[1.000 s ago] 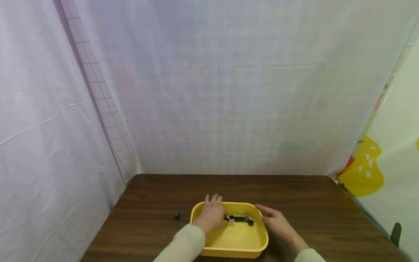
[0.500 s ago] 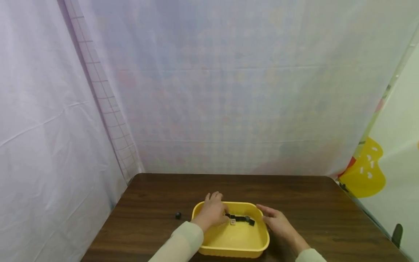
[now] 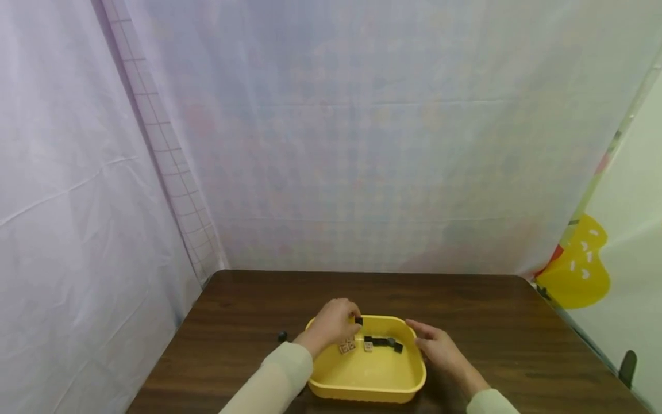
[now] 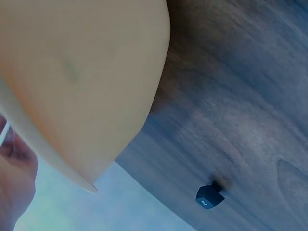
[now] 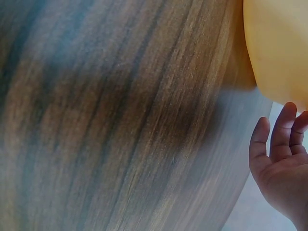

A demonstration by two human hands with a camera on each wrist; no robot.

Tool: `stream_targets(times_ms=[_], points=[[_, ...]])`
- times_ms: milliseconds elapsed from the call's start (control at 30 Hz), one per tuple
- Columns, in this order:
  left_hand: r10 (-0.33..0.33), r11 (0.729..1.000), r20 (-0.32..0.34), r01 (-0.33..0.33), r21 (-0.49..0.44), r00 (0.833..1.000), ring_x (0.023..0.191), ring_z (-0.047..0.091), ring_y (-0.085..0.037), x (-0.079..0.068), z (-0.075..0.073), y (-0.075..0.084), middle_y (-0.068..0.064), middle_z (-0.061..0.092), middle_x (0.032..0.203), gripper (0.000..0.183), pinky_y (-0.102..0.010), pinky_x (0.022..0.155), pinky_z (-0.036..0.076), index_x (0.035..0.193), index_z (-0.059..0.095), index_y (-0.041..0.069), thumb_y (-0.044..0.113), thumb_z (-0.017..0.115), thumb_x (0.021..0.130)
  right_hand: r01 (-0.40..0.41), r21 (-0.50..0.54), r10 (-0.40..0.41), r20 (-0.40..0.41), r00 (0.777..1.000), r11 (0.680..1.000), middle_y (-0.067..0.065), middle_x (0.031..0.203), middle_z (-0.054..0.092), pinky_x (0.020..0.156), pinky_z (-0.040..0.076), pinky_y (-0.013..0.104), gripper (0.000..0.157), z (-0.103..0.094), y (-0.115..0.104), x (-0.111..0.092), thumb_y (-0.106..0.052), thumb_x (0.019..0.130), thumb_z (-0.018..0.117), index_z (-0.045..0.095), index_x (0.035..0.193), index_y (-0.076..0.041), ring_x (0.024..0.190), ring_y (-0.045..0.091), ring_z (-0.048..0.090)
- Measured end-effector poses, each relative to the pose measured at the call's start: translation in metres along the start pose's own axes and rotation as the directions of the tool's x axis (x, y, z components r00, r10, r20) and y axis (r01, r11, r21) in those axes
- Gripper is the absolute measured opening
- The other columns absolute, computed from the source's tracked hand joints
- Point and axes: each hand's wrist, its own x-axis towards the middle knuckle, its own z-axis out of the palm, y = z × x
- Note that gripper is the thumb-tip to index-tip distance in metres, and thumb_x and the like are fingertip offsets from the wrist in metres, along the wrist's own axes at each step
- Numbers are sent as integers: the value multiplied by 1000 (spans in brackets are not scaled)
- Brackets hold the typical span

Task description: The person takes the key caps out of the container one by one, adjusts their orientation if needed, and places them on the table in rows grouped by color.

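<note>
Head view, black piece beside tray; curtain behind

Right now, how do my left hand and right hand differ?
Your left hand pinches a small black piece; your right hand holds no piece. The left hand reaches over the yellow tray; the right hand is at its right side. The left hand's fingers are curled; the right hand's are fairly straight. Both arms wear pale green sleeves.
</note>
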Motion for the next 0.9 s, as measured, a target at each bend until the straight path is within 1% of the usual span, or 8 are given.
stream_targets(times_ms=[100, 167, 300, 400, 667, 833, 900], points=[[-29, 996, 19, 30, -80, 999, 74, 57, -7, 0, 0, 0, 6, 62, 83, 17, -26, 67, 50, 102, 70, 13, 18, 78, 87, -4, 4, 4, -1, 1000, 1000, 26, 120, 63, 67, 55, 39, 46, 0, 0, 1, 3, 94, 51, 51, 140, 6, 79, 25, 63], [-54, 991, 35, 58, -118, 998, 71, 55, -7, -1, 1, 0, 7, 60, 80, 17, -26, 65, 49, 100, 67, 13, 16, 78, 87, -7, -3, 7, -2, 1000, 1000, 26, 120, 63, 67, 55, 39, 46, 0, 0, 1, 2, 94, 51, 51, 140, 5, 78, 24, 63], [-98, 980, 70, 109, -168, 993, 66, 52, -8, -3, 1, 1, 6, 56, 75, 18, -26, 60, 47, 98, 64, 13, 13, 77, 87, -12, -6, 12, 4, 1000, 1000, 25, 119, 63, 65, 54, 38, 47, -1, -1, 0, 2, 94, 51, 51, 140, 5, 76, 24, 61], [-118, 973, 87, 133, -187, 989, 66, 52, -9, -3, 3, 1, 6, 55, 75, 18, -27, 60, 46, 100, 64, 14, 13, 77, 87, -14, -10, 14, 13, 1000, 1000, 26, 120, 63, 65, 54, 38, 47, -1, -2, 0, 2, 94, 50, 50, 141, 5, 75, 23, 61], [-105, 970, 58, 116, -216, 993, 70, 52, -8, -3, 3, -1, 7, 57, 79, 18, -26, 64, 48, 99, 67, 14, 8, 78, 86, -17, -16, 17, 21, 1000, 1000, 27, 124, 60, 66, 55, 39, 47, -2, -7, -2, 2, 94, 49, 49, 141, 5, 78, 24, 62], [-116, 952, 55, 127, -277, 992, 69, 52, -8, -4, 1, -1, 7, 59, 80, 6, -27, 62, 46, 94, 67, 16, 18, 72, 92, -21, -4, 21, 17, 1000, 1000, 28, 127, 59, 67, 55, 40, 47, -2, -6, -3, 2, 94, 49, 50, 141, 5, 79, 25, 62], [-112, 951, 36, 118, -286, 993, 68, 51, -8, -4, 0, 0, 8, 59, 79, 8, -27, 62, 45, 89, 65, 17, 22, 70, 94, -23, -2, 23, 17, 1000, 1000, 28, 128, 58, 68, 55, 40, 47, -3, -6, -3, 2, 94, 49, 50, 141, 5, 81, 25, 63]])
